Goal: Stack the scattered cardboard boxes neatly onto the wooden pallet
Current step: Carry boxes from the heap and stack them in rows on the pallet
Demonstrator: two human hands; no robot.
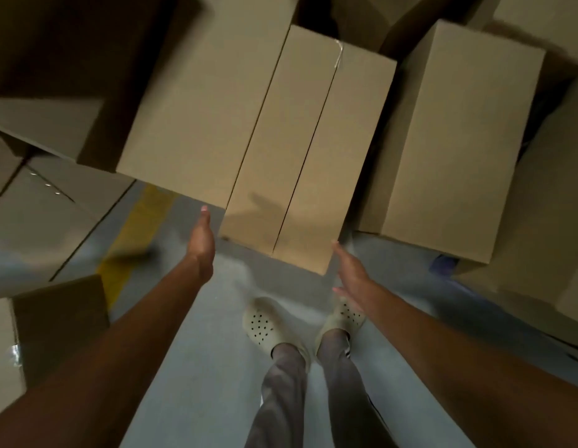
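A long cardboard box (310,150) with a centre seam on its top lies straight ahead of me, its near end above the floor by my feet. My left hand (202,244) reaches toward its near left corner, fingers straight, holding nothing. My right hand (349,270) is stretched out flat beside the near right corner, a little apart from the box. No wooden pallet shows in this view.
A taller box (200,101) stands against the seamed box's left side, and another long box (452,140) lies to its right. More boxes (38,202) crowd the left and a box (9,344) sits near my left arm. A yellow floor line (135,227) crosses the grey floor.
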